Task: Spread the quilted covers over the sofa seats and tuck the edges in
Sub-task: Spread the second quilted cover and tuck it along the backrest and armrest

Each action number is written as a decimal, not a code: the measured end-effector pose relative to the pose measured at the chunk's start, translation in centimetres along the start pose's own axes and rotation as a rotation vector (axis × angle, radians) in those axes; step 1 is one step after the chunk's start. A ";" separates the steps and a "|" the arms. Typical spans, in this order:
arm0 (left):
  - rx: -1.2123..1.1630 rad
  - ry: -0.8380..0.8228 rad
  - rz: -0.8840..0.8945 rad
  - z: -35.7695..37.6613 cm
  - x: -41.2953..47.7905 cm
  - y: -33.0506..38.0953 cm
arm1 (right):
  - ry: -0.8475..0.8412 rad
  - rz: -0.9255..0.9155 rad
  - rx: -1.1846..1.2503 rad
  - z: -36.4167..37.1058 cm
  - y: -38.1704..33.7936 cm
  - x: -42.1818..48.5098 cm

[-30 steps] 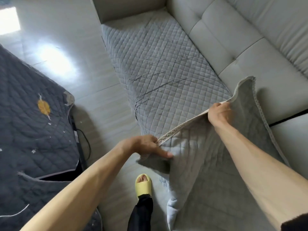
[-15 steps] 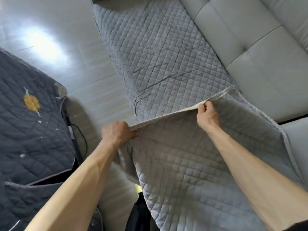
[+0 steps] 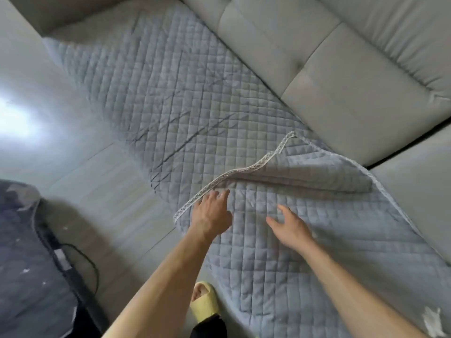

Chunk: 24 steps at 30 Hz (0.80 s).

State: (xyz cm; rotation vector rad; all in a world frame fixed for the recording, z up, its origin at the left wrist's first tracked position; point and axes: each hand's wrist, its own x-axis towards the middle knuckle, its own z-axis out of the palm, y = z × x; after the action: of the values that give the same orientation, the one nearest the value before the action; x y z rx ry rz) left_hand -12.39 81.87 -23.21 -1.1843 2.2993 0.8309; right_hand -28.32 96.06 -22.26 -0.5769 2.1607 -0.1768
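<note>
While open hands (image 3: 211, 213) hover, near cover (image 3: 305, 252) runs along sofa (image 3: 353, 98).

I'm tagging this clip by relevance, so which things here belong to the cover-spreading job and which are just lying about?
Part of the job:
near quilted cover
far quilted cover
sofa
left hand
right hand

Just lying about:
dark quilt
black cable
yellow slipper

Pale tiled floor (image 3: 80, 167) left of the grey sofa (image 3: 353, 76) lies open; dark quilted mat (image 3: 26, 264) and black cable (image 3: 83, 259) crowd the lower left.
</note>
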 end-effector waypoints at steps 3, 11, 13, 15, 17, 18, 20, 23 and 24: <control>0.075 0.014 0.082 -1.4 2.4 5.0 | 0.089 0.053 0.093 -2.8 3.0 0.4; 0.067 0.027 0.129 -4.5 8.4 19.0 | 0.229 0.101 0.297 -12.0 11.3 2.3; 0.126 0.060 0.147 -4.7 10.5 20.8 | 0.274 0.070 0.319 -13.4 12.7 4.0; 0.157 0.081 0.151 -4.8 12.4 21.8 | 0.322 0.036 0.325 -14.1 13.5 6.0; 0.178 0.080 0.135 -4.5 14.6 22.5 | 0.375 0.006 0.320 -14.5 14.1 8.1; 0.173 0.068 0.114 -4.2 15.9 22.6 | 0.401 -0.010 0.305 -14.6 14.2 9.1; 0.134 0.033 0.046 -3.6 18.6 22.6 | 0.454 -0.031 0.278 -14.4 14.0 11.2; 0.066 0.022 -0.021 -2.2 22.2 22.3 | 0.592 -0.049 0.224 -13.6 13.1 14.0; 0.077 0.029 -0.020 -1.5 23.0 22.1 | 0.649 -0.055 0.216 -13.0 12.8 14.8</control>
State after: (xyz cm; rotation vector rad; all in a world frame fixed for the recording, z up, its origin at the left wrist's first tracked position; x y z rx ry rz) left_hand -43.50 77.62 -29.01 -1.1912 2.3167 0.7161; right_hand -50.48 99.48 -29.12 -0.4954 2.6965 -0.6984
